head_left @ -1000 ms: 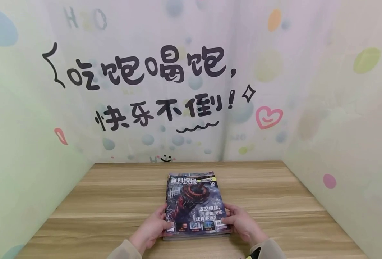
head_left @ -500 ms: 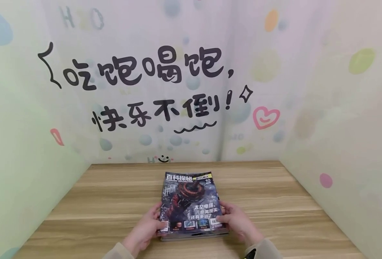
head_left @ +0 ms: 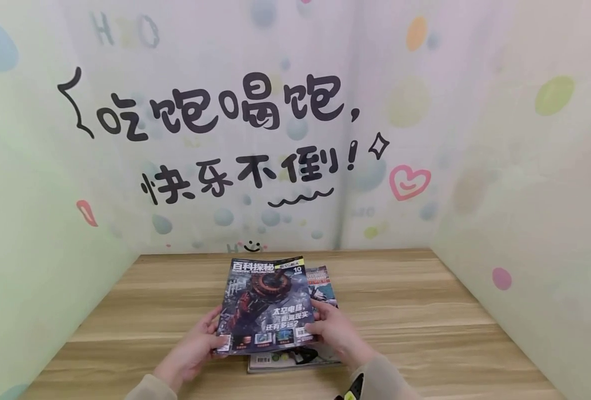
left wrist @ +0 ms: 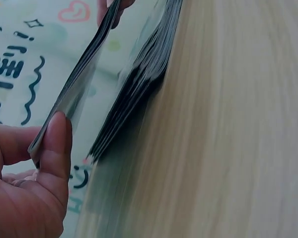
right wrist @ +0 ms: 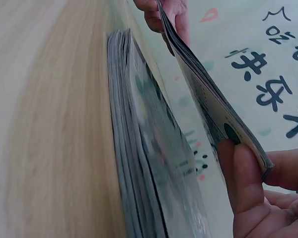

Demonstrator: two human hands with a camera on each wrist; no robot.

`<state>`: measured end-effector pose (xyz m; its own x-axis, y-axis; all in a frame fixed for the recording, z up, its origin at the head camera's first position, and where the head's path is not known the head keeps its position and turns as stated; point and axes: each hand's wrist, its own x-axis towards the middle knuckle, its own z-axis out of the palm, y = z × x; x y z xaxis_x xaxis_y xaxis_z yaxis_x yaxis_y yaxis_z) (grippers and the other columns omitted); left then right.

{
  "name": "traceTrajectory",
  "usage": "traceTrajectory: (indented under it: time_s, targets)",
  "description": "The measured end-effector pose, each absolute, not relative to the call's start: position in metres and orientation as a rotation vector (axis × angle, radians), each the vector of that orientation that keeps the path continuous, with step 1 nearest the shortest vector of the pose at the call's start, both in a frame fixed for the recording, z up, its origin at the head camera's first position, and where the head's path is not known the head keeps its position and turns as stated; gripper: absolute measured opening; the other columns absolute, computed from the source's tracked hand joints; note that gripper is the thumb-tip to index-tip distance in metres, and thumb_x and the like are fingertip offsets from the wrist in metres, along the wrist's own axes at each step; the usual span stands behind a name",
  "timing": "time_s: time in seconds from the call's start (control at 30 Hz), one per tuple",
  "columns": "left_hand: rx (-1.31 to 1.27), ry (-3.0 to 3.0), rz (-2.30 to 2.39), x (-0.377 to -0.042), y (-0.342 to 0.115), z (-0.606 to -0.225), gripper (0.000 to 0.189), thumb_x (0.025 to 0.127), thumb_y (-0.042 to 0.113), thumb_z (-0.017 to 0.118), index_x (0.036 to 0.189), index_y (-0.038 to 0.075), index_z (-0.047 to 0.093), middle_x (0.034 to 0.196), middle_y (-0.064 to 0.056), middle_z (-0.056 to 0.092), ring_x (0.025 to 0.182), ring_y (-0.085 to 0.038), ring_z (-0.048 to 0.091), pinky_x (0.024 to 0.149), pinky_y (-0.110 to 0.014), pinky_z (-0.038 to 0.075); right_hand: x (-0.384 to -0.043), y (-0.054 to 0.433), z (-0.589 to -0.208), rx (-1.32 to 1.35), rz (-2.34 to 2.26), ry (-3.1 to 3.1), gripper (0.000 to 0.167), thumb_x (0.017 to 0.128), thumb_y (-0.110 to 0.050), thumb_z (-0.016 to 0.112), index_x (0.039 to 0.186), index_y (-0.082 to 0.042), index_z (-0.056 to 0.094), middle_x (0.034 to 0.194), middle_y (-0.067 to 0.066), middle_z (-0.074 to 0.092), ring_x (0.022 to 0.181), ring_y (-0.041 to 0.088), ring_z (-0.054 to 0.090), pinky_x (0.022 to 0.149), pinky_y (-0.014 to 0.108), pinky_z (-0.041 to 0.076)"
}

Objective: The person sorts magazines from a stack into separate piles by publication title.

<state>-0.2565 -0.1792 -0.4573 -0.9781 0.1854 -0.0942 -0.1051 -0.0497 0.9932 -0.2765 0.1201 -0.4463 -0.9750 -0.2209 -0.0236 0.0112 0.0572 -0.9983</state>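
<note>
Magazine (head_left: 267, 305) was held raised above the stack of magazines (head_left: 285, 360), offset left and partly covering it, with a gap between them in both wrist views. Left hand (head_left: 190, 350) and right hand (head_left: 342, 336) each pinched a lower side edge, thumbs on the cover, each grip closed to the magazine's thickness. Stack lay flat on the wooden tabletop (head_left: 425, 311).

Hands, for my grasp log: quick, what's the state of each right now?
Left hand: holding the magazine by its left edge.
Right hand: holding its right edge.
</note>
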Motion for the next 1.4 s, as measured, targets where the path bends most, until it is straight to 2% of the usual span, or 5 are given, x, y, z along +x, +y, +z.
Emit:
traceTrajectory:
  time_s: [0.37, 0.67, 0.9, 1.13, 1.4]
  targets:
    - [0.128, 1.989, 2.116, -0.263, -0.232, -0.453, 0.089, 0.085, -0.007, 0.056, 0.152, 0.000, -0.002, 0.130, -0.009, 0.054, 0.092, -0.018, 0.065, 0.074, -0.032, 0.055, -0.287, 0.074, -0.436, -0.189, -2.023, 2.105, 0.070, 0.084, 0.007, 0.063, 0.147, 0.003, 0.032, 0.099, 0.008, 0.052, 0.078, 0.015, 0.051, 0.061, 0.026, 0.047]
    - [0.193, 1.957, 2.126, -0.268, -0.268, -0.454, 0.093, 0.087, -0.005, 0.057, 0.150, 0.000, -0.011, 0.114, 0.013, 0.057, 0.091, -0.015, 0.065, 0.075, -0.031, 0.055, -0.291, 0.039, -0.432, -0.219, -2.039, 2.101, 0.068, 0.084, 0.008, 0.062, 0.145, 0.004, 0.034, 0.101, 0.007, 0.059, 0.080, 0.016, 0.060, 0.065, 0.030, 0.053]
    - [0.136, 1.984, 2.117, -0.270, -0.290, -0.457, 0.093, 0.086, -0.006, 0.057, 0.150, 0.000, -0.011, 0.109, 0.016, 0.058, 0.091, -0.014, 0.065, 0.077, -0.031, 0.055, -0.297, 0.015, -0.431, -0.251, -2.021, 2.094, 0.069, 0.086, 0.007, 0.061, 0.148, 0.004, 0.029, 0.111, 0.007, 0.061, 0.085, 0.015, 0.063, 0.067, 0.031, 0.055]
    - [0.134, 1.967, 2.106, -0.274, -0.312, -0.461, 0.093, 0.087, -0.006, 0.056, 0.149, 0.002, -0.013, 0.107, 0.020, 0.058, 0.091, -0.015, 0.065, 0.078, -0.032, 0.055, -0.302, -0.008, -0.436, -0.211, -2.061, 2.035, 0.067, 0.086, 0.010, 0.060, 0.147, 0.003, 0.033, 0.101, 0.009, 0.055, 0.079, 0.017, 0.063, 0.060, 0.034, 0.057]
    - [0.112, 1.982, 2.090, -0.275, -0.328, -0.466, 0.098, 0.084, -0.006, 0.059, 0.149, 0.002, -0.014, 0.103, 0.024, 0.059, 0.090, -0.016, 0.066, 0.077, -0.032, 0.055, -0.307, -0.030, -0.443, -0.120, -2.095, 1.943, 0.070, 0.084, 0.014, 0.059, 0.147, 0.004, 0.031, 0.114, 0.012, 0.052, 0.068, 0.021, 0.064, 0.053, 0.032, 0.057]
